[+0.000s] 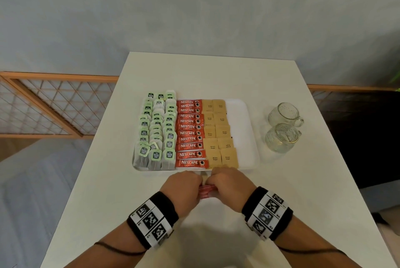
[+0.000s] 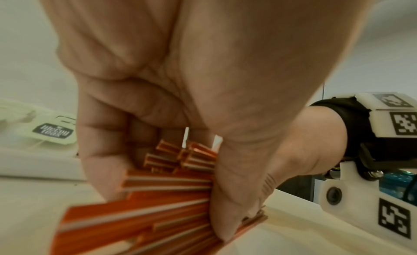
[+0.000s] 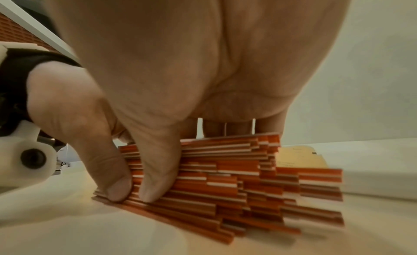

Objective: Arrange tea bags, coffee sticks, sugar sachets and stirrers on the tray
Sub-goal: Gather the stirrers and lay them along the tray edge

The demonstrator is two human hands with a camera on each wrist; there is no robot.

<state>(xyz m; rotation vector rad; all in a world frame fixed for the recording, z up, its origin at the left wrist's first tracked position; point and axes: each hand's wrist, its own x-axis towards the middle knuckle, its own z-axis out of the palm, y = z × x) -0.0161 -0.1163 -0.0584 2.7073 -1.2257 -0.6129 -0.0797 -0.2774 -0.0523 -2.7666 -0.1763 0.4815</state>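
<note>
A white tray (image 1: 249, 138) lies on the table. It holds rows of green-tagged tea bags (image 1: 155, 131) on the left, red coffee sticks (image 1: 189, 133) in the middle and brown sugar sachets (image 1: 218, 133) to their right. Its right strip is bare. Just in front of the tray's near rim, a bundle of red-and-white stirrers (image 1: 205, 192) stands on the table between both hands. My left hand (image 1: 188, 181) grips the bundle's left side, and the stirrers (image 2: 158, 205) fan out under its fingers. My right hand (image 1: 225, 181) holds the right side, thumb (image 3: 158, 169) in front of the stirrers (image 3: 237, 178), fingers behind.
Two glass cups (image 1: 283, 114) (image 1: 280, 138) stand on the white table (image 1: 303, 192) to the right of the tray. The table's left edge drops to a floor and a wooden lattice rail (image 1: 54, 105). A blue-grey wall is behind.
</note>
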